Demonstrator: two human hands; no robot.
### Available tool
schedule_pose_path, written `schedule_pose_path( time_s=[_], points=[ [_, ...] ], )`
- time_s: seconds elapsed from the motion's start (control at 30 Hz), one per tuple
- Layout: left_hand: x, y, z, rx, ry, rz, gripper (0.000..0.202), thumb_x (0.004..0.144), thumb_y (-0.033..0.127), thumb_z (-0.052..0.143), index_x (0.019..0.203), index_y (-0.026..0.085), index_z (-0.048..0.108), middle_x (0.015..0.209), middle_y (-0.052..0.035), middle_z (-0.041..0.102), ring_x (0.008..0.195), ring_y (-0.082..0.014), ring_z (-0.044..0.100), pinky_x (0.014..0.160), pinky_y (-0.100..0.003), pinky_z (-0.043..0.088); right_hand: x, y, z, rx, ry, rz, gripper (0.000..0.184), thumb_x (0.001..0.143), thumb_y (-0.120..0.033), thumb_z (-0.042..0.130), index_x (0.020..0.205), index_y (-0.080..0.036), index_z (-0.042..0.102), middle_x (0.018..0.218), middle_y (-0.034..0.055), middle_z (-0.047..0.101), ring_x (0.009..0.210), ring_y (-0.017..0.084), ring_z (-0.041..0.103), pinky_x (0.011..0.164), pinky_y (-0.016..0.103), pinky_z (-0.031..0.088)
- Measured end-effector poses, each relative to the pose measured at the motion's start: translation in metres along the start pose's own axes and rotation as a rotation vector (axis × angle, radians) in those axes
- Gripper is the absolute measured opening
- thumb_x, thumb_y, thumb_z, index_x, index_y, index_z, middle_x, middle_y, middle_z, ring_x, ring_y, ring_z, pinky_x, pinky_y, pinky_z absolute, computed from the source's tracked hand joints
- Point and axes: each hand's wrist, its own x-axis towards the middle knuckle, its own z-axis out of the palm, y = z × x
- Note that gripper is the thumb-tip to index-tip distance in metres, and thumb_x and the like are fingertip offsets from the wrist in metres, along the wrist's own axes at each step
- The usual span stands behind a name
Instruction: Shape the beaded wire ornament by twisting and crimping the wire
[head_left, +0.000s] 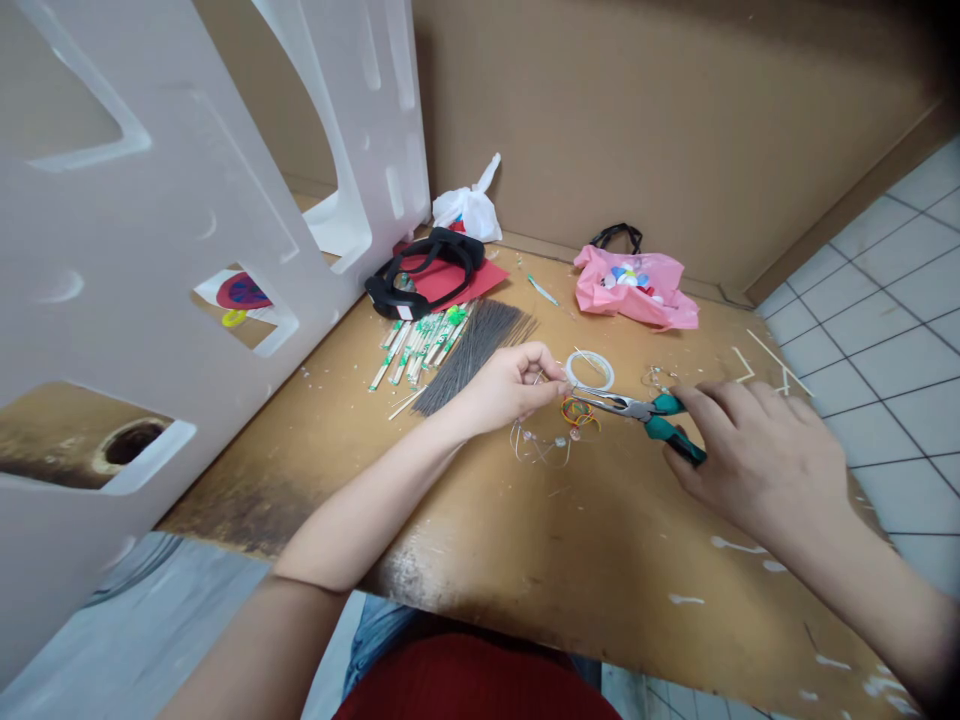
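Note:
My left hand is pinched shut on a thin wire strung with clear beads, which hangs in loops below the fingers. In my right hand are long-nose pliers with green and black handles. The tips of the pliers reach the wire right at my left fingertips; whether the jaws are closed on it is too small to tell. Just under the tips lie coloured rubber bands. Behind them is a clear round ring or spool. Another small beaded wire piece lies near the right hand.
A bundle of grey wires lies beside wrapped sticks on the wooden table. Further back are a black head strap, a knotted white bag and a pink bag holding caps. A white plastic panel stands left.

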Motion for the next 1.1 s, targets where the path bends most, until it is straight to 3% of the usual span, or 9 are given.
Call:
schedule_pose_path(
  time_s=[0.43,0.7,0.87,1.1],
  points=[
    [0.004,-0.001,0.001,-0.082,-0.052,-0.081,0.015,0.072,0.019,0.065,0.071,0.014,0.051,0.061,0.0034,0.058,0.037,-0.0001,0.037,0.035,-0.015,0.028,0.002,0.005,-0.002,-0.016,0.064,-0.079,0.028,0.081,-0.033,0.051,0.102,-0.017,0.062,0.089,0.0122,0.064,0.078,0.026,0.051,0.064,0.035,0.028],
    [0.003,0.001,0.001,-0.098,-0.057,-0.095,0.015,0.071,0.017,0.065,0.070,0.014,0.050,0.052,0.0067,0.052,0.035,-0.0006,0.036,0.035,-0.015,0.028,0.005,0.011,-0.006,-0.146,0.068,-0.168,0.025,0.081,-0.031,0.051,0.100,-0.017,0.060,0.087,0.0084,0.064,0.074,0.023,0.049,0.063,0.034,0.028],
    [0.003,-0.001,0.002,-0.096,-0.070,-0.093,0.014,0.072,0.018,0.065,0.072,0.013,0.052,0.058,0.0043,0.057,0.037,-0.0002,0.037,0.036,-0.015,0.029,0.008,0.013,-0.012,-0.208,0.047,-0.201,0.020,0.085,-0.030,0.047,0.097,-0.020,0.060,0.079,0.0066,0.061,0.070,0.022,0.046,0.061,0.034,0.025],
    [0.002,0.001,0.002,-0.093,-0.065,-0.114,0.013,0.071,0.016,0.064,0.070,0.014,0.051,0.049,0.0079,0.049,0.036,-0.0007,0.035,0.036,-0.015,0.029,0.008,0.013,-0.018,-0.167,0.015,-0.200,0.020,0.088,-0.025,0.042,0.093,-0.022,0.061,0.072,0.0056,0.056,0.066,0.021,0.043,0.058,0.034,0.022]
  ],
)
